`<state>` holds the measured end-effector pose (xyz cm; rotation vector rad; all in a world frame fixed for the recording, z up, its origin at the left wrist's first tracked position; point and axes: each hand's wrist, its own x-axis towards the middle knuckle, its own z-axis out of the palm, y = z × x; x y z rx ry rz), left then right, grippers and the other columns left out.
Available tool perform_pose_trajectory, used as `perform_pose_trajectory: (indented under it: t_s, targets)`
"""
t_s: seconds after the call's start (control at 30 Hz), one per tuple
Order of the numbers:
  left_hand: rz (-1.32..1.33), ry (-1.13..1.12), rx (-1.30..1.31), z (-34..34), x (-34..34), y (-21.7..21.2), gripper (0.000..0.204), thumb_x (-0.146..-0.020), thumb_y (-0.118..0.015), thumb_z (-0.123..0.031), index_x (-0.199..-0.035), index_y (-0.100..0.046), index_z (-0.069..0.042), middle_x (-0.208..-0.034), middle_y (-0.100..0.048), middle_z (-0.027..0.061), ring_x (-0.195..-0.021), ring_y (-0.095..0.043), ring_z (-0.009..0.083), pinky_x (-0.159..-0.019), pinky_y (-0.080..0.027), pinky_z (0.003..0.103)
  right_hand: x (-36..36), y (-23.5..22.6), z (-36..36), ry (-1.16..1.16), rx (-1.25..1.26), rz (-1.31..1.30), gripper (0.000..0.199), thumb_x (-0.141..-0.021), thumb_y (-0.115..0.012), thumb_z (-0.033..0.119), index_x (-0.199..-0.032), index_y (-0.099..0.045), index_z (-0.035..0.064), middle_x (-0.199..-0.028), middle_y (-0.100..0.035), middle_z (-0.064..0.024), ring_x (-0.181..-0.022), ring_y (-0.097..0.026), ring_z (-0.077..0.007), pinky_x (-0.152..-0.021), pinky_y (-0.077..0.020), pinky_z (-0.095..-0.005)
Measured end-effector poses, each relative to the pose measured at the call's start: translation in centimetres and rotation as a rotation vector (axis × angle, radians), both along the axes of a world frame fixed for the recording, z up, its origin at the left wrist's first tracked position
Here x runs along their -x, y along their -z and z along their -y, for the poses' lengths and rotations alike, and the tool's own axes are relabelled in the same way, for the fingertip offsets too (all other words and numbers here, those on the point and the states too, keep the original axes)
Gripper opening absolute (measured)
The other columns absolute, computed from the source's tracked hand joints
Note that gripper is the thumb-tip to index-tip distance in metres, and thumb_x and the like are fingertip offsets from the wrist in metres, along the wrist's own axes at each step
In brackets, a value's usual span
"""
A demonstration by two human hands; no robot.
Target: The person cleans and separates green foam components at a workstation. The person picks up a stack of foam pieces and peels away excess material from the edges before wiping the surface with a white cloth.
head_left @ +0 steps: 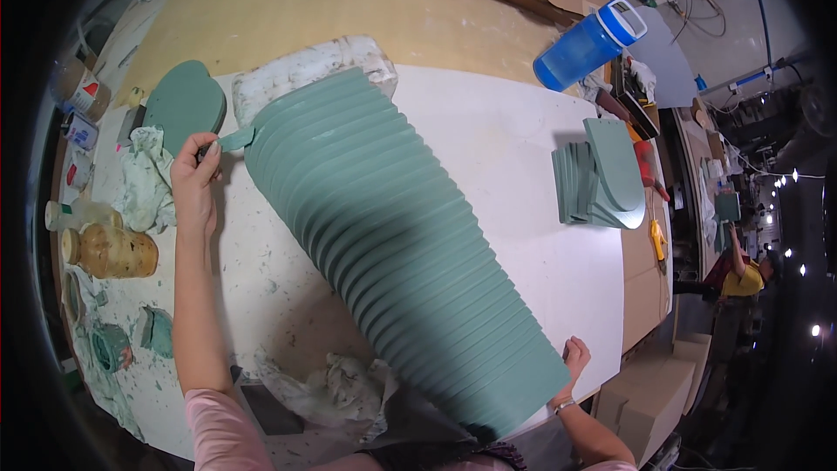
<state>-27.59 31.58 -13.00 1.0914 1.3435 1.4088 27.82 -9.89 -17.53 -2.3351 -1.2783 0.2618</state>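
A long green ribbed piece (392, 244) slants across the table from the upper left towards my body. Its far end lies by a cloth-wrapped block (314, 74). At that end's left edge, my left hand (199, 166) is closed on a small flat spreader (236, 139) smeared with green; its tip touches or nearly touches the ribs. My right hand (571, 368) is at the near right corner of the ribbed piece, fingers curled against its edge. Part of that palm is hidden behind the piece.
Left lie a green rounded plate (186, 103), a stained rag (146, 179), a jar of brown stuff (112, 250) and green-smeared cups (112, 347). Right are smaller green ribbed parts (597, 176), a blue bottle (586, 48) and a yellow-handled tool (657, 242). Crumpled plastic (340, 388) lies near me.
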Motion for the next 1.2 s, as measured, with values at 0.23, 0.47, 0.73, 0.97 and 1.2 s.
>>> perform_pose_trajectory:
  t_s: [0.23, 0.47, 0.73, 0.97, 1.2]
  targets:
    - [-0.018, -0.03, -0.057, -0.2, 0.6, -0.3, 0.01, -0.093, -0.063, -0.009, -0.101, -0.063, -0.005, -0.081, -0.053, -0.006, -0.069, -0.043, 0.0045, -0.062, -0.035, 0.02, -0.2, 0.1, 0.3, -0.002, -0.006, -0.001, 0.046, -0.085, -0.052, -0.01, -0.127, -0.046, 0.0053, -0.132, -0.033, -0.0121, -0.121, -0.042, -0.0242, -0.105, -0.0394, -0.0316]
    - [-0.261, -0.02, -0.181, 0.3, 0.8, -1.6, 0.006, -0.093, -0.063, -0.008, -0.098, -0.062, -0.005, -0.082, -0.052, -0.0057, -0.071, -0.043, 0.006, -0.064, -0.035, 0.02, 0.1, 0.3, 0.1, -0.003, -0.025, -0.022, 0.04, -0.088, -0.052, -0.005, -0.127, -0.046, 0.004, -0.131, -0.034, -0.0128, -0.121, -0.042, -0.0234, -0.104, -0.0396, -0.0306]
    - [-0.901, 0.053, -0.529, 1.7, -1.6, -6.7, 0.006, -0.085, -0.06, 0.002, -0.09, -0.056, 0.0, -0.078, -0.05, 0.0074, -0.067, -0.048, 0.0161, -0.061, -0.039, 0.027, -0.8, 0.7, 0.5, -0.008, -0.055, 0.008, 0.038, -0.089, -0.052, -0.004, -0.126, -0.047, 0.0039, -0.132, -0.035, -0.0128, -0.118, -0.044, -0.023, -0.102, -0.0407, -0.0303]
    - [-1.09, 0.055, -0.644, 0.5, -3.0, -9.5, 0.012, -0.082, -0.06, 0.007, -0.09, -0.055, 0.0, -0.079, -0.048, 0.0116, -0.065, -0.049, 0.0264, -0.059, -0.04, 0.031, -0.7, 0.8, 0.6, 0.039, -0.023, -0.044, 0.042, -0.086, -0.053, -0.008, -0.126, -0.047, 0.0032, -0.131, -0.035, -0.0134, -0.118, -0.044, -0.0242, -0.102, -0.041, -0.0306]
    - [-1.177, 0.099, -0.73, 0.3, -2.9, -9.6, 0.015, -0.077, -0.059, 0.011, -0.087, -0.053, 0.001, -0.079, -0.048, 0.0135, -0.068, -0.05, 0.031, -0.06, -0.041, 0.033, -0.2, 0.2, 0.1, -0.024, -0.027, 0.042, 0.044, -0.084, -0.053, -0.01, -0.126, -0.047, 0.002, -0.131, -0.036, -0.0138, -0.119, -0.044, -0.0248, -0.103, -0.0412, -0.0302]
